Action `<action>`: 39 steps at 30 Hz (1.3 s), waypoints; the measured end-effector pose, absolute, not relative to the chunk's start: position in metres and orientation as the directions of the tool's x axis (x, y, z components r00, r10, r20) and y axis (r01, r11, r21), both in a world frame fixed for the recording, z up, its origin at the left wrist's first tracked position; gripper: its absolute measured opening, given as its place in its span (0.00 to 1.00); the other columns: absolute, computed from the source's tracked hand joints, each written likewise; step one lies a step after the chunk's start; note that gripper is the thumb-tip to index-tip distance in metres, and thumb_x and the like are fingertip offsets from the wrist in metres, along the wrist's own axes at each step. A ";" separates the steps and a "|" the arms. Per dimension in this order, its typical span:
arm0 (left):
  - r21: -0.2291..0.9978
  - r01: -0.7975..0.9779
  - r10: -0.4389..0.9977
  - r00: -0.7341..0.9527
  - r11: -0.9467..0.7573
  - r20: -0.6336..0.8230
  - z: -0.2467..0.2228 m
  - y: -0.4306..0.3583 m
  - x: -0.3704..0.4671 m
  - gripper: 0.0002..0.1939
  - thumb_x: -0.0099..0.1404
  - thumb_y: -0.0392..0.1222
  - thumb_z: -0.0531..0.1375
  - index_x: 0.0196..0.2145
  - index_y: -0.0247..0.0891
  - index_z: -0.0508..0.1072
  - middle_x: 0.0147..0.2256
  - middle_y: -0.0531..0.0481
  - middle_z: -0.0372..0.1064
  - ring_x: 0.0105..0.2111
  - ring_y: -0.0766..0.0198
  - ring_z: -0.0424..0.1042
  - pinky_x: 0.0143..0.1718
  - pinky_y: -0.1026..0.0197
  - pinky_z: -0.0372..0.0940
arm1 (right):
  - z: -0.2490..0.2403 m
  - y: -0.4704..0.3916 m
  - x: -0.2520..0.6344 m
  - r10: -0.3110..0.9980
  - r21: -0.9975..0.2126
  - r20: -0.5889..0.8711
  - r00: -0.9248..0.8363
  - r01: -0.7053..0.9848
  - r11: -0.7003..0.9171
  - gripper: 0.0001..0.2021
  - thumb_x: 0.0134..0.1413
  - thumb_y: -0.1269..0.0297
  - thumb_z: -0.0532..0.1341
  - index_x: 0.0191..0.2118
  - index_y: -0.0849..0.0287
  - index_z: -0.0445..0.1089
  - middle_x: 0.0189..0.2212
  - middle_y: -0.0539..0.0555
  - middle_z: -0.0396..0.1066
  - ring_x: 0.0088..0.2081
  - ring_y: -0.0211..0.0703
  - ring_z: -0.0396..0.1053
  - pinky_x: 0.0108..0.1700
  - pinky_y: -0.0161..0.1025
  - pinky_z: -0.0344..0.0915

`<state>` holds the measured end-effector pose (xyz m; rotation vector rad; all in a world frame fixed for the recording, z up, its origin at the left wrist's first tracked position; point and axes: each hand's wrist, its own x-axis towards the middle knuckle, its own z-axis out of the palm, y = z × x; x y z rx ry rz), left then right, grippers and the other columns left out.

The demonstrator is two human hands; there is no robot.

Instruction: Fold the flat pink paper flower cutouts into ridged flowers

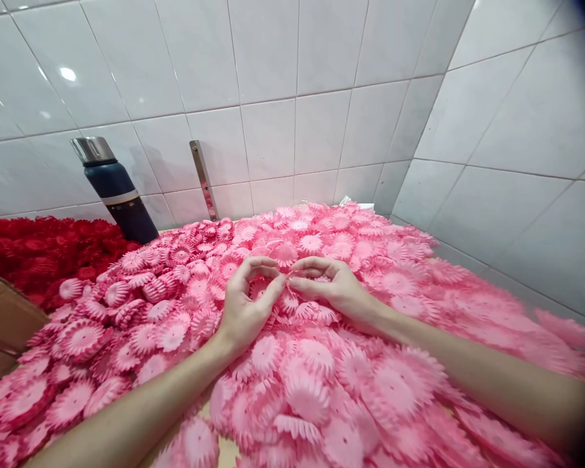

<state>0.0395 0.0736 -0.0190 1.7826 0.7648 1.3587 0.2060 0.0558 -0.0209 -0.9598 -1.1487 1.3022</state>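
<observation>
Here, left hand (244, 309), right hand (344, 291) curled above pink discs (307, 393) — pinch unclear, cardboard (7, 315) cropped.

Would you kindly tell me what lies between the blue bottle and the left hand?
In the head view, pink fringed discs lie heaped between the blue bottle and the left hand.

"What do you see from there?"

"I see the left hand (247, 305) and right hand (348, 292) close together, fingers (260, 262) curled, over heaped pink frilled discs (307, 393). Anything pinched is too small for me to tell."

"And behind?"

"I make out a dark blue bottle (121, 185) beside a red pile (53, 250), near the tiled wall (273, 58)."
</observation>
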 end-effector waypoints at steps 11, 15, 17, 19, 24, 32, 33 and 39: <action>0.845 0.072 0.817 0.313 -0.529 0.485 -0.016 0.073 0.041 0.07 0.61 0.41 0.61 0.36 0.37 0.70 0.36 0.48 0.71 0.39 0.63 0.70 0.43 0.61 0.65 | -0.024 0.056 0.205 0.988 -0.980 0.147 -0.052 -0.139 0.139 0.18 0.45 0.56 0.68 0.40 0.58 0.67 0.24 0.46 0.67 0.25 0.33 0.66 0.30 0.34 0.66; 0.847 0.126 0.821 0.353 -0.516 0.448 -0.015 0.072 0.041 0.06 0.61 0.42 0.61 0.34 0.37 0.72 0.34 0.48 0.72 0.36 0.63 0.72 0.41 0.61 0.66 | -0.026 0.057 0.205 0.980 -0.975 0.185 -0.072 -0.135 0.174 0.17 0.46 0.55 0.67 0.37 0.57 0.63 0.22 0.44 0.66 0.23 0.32 0.63 0.28 0.33 0.64; 0.851 0.157 0.829 0.371 -0.501 0.420 -0.014 0.071 0.042 0.07 0.61 0.43 0.61 0.33 0.37 0.74 0.33 0.48 0.74 0.35 0.62 0.72 0.40 0.60 0.66 | -0.026 0.057 0.205 0.978 -0.974 0.196 -0.070 -0.128 0.187 0.17 0.46 0.54 0.67 0.35 0.57 0.62 0.21 0.43 0.65 0.22 0.31 0.62 0.26 0.31 0.61; 0.854 0.171 0.833 0.379 -0.492 0.404 -0.014 0.071 0.042 0.07 0.61 0.43 0.61 0.33 0.37 0.76 0.34 0.47 0.75 0.35 0.62 0.73 0.40 0.60 0.67 | -0.026 0.057 0.204 0.976 -0.973 0.205 -0.072 -0.121 0.195 0.17 0.46 0.54 0.67 0.34 0.57 0.61 0.20 0.43 0.64 0.21 0.30 0.60 0.24 0.30 0.59; 0.834 0.171 0.818 0.373 -0.525 0.438 -0.015 0.072 0.041 0.04 0.59 0.38 0.62 0.32 0.36 0.76 0.32 0.48 0.76 0.33 0.62 0.73 0.38 0.60 0.68 | -0.023 0.056 0.203 0.977 -0.972 0.201 -0.068 -0.140 0.190 0.17 0.44 0.52 0.67 0.32 0.58 0.63 0.21 0.43 0.62 0.21 0.30 0.58 0.24 0.31 0.58; 0.825 0.172 0.810 0.375 -0.539 0.451 -0.015 0.072 0.041 0.06 0.60 0.41 0.60 0.31 0.37 0.76 0.31 0.48 0.76 0.31 0.62 0.73 0.35 0.60 0.68 | -0.025 0.057 0.203 0.977 -0.972 0.200 -0.078 -0.144 0.188 0.20 0.40 0.52 0.69 0.28 0.57 0.59 0.18 0.42 0.59 0.20 0.29 0.53 0.22 0.30 0.53; 0.822 0.168 0.806 0.377 -0.544 0.457 -0.015 0.072 0.042 0.05 0.60 0.40 0.61 0.31 0.37 0.76 0.31 0.48 0.76 0.31 0.61 0.73 0.36 0.60 0.68 | -0.025 0.057 0.203 0.975 -0.971 0.209 -0.072 -0.136 0.198 0.21 0.39 0.51 0.69 0.27 0.57 0.58 0.18 0.42 0.58 0.20 0.29 0.53 0.22 0.30 0.53; 0.805 0.214 0.808 0.374 -0.553 0.456 -0.015 0.072 0.042 0.07 0.60 0.41 0.60 0.28 0.36 0.76 0.28 0.48 0.74 0.29 0.62 0.71 0.33 0.60 0.67 | -0.023 0.056 0.204 0.970 -0.968 0.232 -0.068 -0.114 0.223 0.20 0.38 0.51 0.70 0.25 0.59 0.61 0.20 0.44 0.59 0.22 0.31 0.56 0.24 0.31 0.56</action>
